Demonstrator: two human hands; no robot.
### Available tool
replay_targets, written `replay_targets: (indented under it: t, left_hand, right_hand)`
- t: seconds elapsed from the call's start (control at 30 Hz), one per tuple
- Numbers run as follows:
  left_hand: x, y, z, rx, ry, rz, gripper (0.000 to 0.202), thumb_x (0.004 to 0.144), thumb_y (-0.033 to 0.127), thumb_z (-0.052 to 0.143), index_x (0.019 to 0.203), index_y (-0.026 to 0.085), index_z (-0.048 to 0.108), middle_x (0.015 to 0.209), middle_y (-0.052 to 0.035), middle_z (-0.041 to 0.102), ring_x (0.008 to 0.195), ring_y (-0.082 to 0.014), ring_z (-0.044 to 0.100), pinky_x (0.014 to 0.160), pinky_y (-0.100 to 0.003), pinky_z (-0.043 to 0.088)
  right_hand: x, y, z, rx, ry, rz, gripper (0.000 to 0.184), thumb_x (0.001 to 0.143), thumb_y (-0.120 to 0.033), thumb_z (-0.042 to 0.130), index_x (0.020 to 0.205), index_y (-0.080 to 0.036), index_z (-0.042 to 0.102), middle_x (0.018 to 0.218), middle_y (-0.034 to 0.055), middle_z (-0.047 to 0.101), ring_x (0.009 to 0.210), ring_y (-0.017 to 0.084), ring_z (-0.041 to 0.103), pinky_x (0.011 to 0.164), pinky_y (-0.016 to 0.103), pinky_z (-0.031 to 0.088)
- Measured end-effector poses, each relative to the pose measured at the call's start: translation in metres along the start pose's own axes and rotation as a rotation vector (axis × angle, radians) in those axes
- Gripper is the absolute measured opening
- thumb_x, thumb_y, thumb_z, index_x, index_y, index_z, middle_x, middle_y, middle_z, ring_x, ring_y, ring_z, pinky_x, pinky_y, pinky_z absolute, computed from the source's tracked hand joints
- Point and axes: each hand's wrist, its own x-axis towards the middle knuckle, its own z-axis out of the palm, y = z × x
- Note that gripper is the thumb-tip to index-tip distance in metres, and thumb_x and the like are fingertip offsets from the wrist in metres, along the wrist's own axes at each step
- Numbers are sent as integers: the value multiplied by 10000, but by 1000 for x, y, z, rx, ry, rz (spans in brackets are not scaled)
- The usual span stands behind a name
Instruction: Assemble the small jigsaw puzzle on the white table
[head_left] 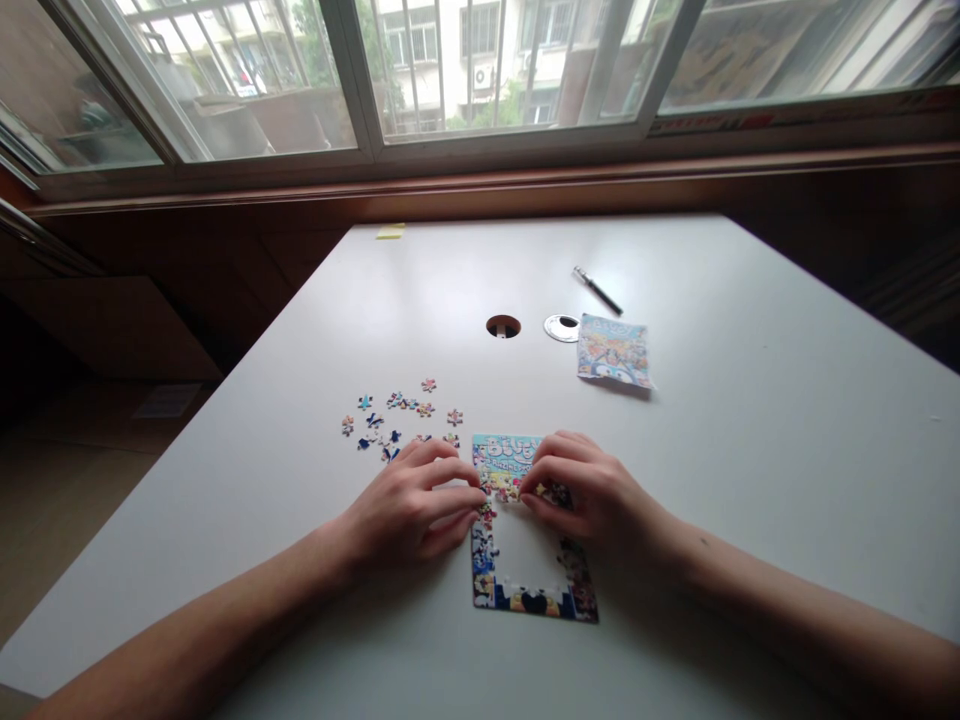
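A jigsaw puzzle (483,590) lies on the white table in front of me, its border joined and its top part filled with a light-blue lettered picture. White tabletop shows through its middle. Curved and slightly apart, the fingers of my left hand (424,500) rest at the puzzle's left edge. My right hand (589,485) reaches over the upper right part, thumb and forefinger pinched at a small puzzle piece (508,494) by the inner top edge. The right hand covers part of the right border. Loose puzzle pieces (373,420) lie scattered beyond my left hand.
A picture packet (615,352) lies at the back right, with a dark pen (598,291) behind it. Beside the packet is a round metal cover (560,328), and left of that a cable hole (503,327). A yellow note (391,231) sits near the far edge, below the windows.
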Motion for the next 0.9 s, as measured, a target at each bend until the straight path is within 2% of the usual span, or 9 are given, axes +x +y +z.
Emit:
replay_targets:
  t: [0.37, 0.9]
  left_hand:
    - [2, 3, 1, 43, 22, 21, 225, 843, 176, 636, 1056, 235, 676, 1054, -14, 706, 1015, -221, 552, 891, -377, 466]
    - [3, 6, 1, 49, -44, -7, 281, 849, 210, 612, 1126, 232, 658, 1020, -47, 671, 997, -235, 557, 880, -395, 439]
  right_hand:
    - [3, -2, 5, -31, -19, -21, 45, 872, -199, 648, 840, -215, 675, 799, 30, 622, 770, 174, 525, 745, 325, 394]
    - [3, -3, 5, -50, -59, -3, 54, 887, -222, 632, 860, -218, 678, 819, 31, 617, 793, 174, 522, 768, 330, 389]
